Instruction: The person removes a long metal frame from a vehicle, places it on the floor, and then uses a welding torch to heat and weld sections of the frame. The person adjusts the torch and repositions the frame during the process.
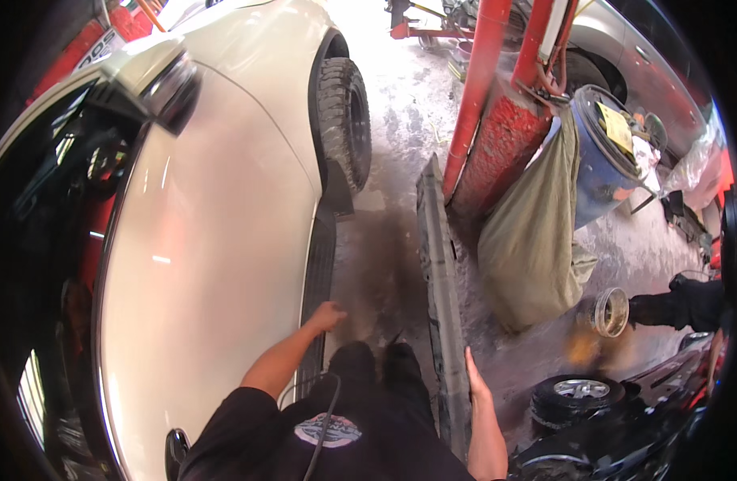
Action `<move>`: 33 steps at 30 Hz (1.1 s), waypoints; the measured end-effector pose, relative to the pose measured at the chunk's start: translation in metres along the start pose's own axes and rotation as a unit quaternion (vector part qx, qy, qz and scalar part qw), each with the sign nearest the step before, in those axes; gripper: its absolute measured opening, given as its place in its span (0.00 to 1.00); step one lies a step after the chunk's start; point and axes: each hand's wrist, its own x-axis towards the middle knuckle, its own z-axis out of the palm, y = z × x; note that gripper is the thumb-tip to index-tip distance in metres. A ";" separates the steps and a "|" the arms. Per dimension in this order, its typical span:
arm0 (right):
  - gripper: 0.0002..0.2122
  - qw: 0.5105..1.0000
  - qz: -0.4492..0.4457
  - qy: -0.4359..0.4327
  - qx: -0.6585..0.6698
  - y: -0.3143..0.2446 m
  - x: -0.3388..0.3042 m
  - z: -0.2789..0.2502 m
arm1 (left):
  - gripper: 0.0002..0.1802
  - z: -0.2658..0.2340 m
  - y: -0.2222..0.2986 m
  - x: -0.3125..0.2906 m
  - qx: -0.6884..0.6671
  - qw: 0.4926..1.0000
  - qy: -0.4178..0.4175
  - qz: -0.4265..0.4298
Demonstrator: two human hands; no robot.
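A long, narrow grey panel [442, 297] with a worn, ribbed surface extends forward along my right side. My right hand [476, 381] holds it at its right side, palm against it and fingers stretched forward; the thumb is hidden. In front of me on the left, my left hand [329, 316] is loosely curled with nothing visible in it. It is nearest to the dark side step [319, 260] of a cream-coloured vehicle [216, 224].
The vehicle's front tyre [344, 120] juts out ahead. On the right are a red post [501, 148], a blue drum [599, 180] draped with an olive cloth [537, 240], and a loose wheel [579, 397]. Another person's dark-clothed leg [681, 307] is near a round clear container [611, 312].
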 end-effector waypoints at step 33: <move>0.35 0.995 0.042 -0.061 0.069 -0.558 0.443 0.119 | 0.17 -0.174 0.571 0.541 0.093 0.987 -0.109 0.075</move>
